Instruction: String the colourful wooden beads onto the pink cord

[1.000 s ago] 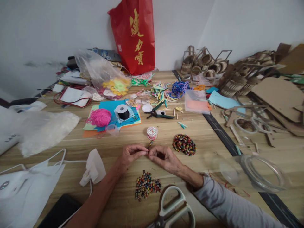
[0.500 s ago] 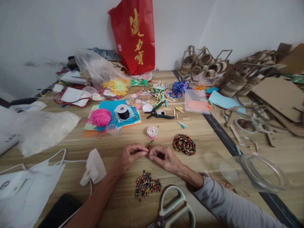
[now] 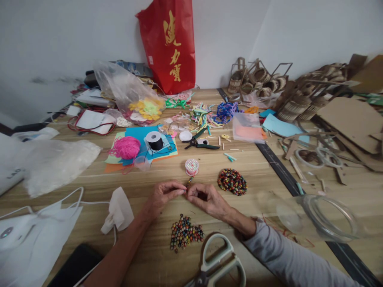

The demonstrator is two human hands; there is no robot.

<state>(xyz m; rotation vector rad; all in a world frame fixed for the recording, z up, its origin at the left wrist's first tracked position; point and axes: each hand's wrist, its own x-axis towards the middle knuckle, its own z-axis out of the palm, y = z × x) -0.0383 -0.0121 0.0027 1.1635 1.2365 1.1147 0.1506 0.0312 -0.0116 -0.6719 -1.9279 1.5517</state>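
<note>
My left hand point(image 3: 164, 195) is closed in a pinch, its fingertips meeting those of my right hand point(image 3: 211, 201). Between them they hold the end of a short beaded string point(image 3: 189, 181), which runs up to a pink-edged spool point(image 3: 192, 166) just beyond. The very tips are too small to make out. Closer to me lies a loose pile of small coloured wooden beads point(image 3: 186, 233). A coiled strand of similar beads point(image 3: 232, 182) rests to the right of my right hand. Pale-handled scissors point(image 3: 220, 259) lie at the near edge.
Behind the hands are pliers point(image 3: 199, 143), a black thread reel point(image 3: 154, 141) and pink yarn point(image 3: 125, 148). A tissue point(image 3: 118, 211) and white cable flank my left forearm. Clear tubing point(image 3: 332, 219) and cardboard point(image 3: 353, 123) lie right. A red bag point(image 3: 170, 48) stands at the back.
</note>
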